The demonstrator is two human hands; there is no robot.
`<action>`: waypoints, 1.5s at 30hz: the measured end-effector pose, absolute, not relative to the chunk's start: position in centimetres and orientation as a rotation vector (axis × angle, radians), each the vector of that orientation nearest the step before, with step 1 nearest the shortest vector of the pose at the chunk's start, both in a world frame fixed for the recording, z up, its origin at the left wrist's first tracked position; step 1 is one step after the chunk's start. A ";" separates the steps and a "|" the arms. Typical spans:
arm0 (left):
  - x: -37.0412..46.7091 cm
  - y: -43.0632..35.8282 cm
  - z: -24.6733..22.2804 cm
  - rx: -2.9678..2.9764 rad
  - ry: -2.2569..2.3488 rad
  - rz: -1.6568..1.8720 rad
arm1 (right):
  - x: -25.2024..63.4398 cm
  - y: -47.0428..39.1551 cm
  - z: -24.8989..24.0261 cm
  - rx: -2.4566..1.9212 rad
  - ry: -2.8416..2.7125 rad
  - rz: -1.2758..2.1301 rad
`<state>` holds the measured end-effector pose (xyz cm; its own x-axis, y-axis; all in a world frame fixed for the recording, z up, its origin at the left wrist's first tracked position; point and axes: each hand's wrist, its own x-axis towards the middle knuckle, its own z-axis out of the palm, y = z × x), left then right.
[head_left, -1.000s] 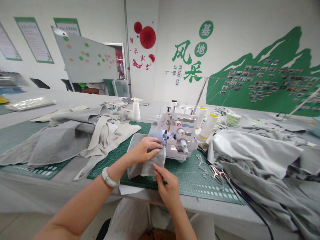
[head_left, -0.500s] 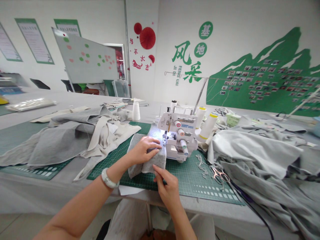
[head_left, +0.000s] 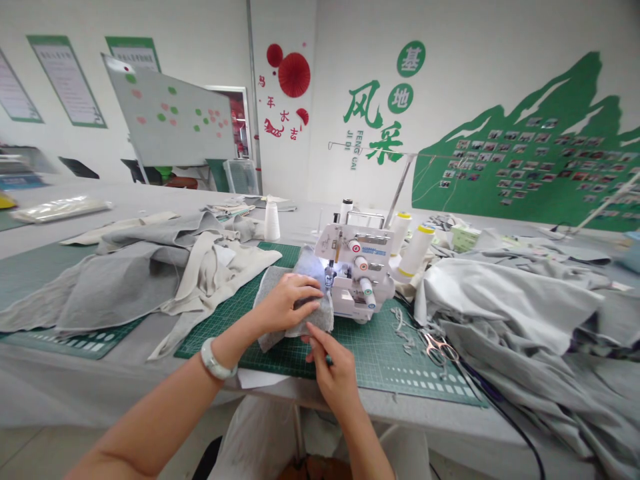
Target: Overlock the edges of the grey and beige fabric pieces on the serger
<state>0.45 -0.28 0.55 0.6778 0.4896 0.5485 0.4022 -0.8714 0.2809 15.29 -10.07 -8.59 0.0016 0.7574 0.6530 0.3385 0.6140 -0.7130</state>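
Observation:
A piece of grey fabric [head_left: 313, 320] lies folded at the front of the white overlock sewing machine [head_left: 354, 270], its far part under the lit presser foot area. My left hand [head_left: 290, 300] rests on top of the fabric, fingers stretched toward the needle and holding nothing. At the near edge of the cloth, my right hand [head_left: 333, 360] pinches the border between thumb and index finger. The other fingers of that hand are curled. Beneath the fabric is a green cutting mat [head_left: 415, 373]. What lies under my left palm is hidden.
Copper-handled scissors [head_left: 440, 348] and thread scraps [head_left: 404, 330] lie right of the machine. Large grey cloth heaps [head_left: 510, 300] cover the right side; more cut pieces [head_left: 125, 280] lie left. A white thread cone [head_left: 272, 220] stands behind the mat. A black cable [head_left: 510, 420] hangs over the front edge.
The fabric's near edge has moved slightly away from me, toward the machine. My right hand has followed it a little; my left hand stays nearly in place.

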 end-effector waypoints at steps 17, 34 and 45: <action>-0.2 0.5 0.6 2.674 0.750 0.827 | 15.2 -10.5 -8.1 -1.021 -1.561 0.371; 0.0 1.1 1.0 2.721 0.820 0.914 | 15.3 -10.4 -8.1 -1.034 -1.571 0.351; 0.1 0.0 1.1 2.723 0.731 0.858 | 15.2 -10.5 -8.0 -1.035 -1.575 0.356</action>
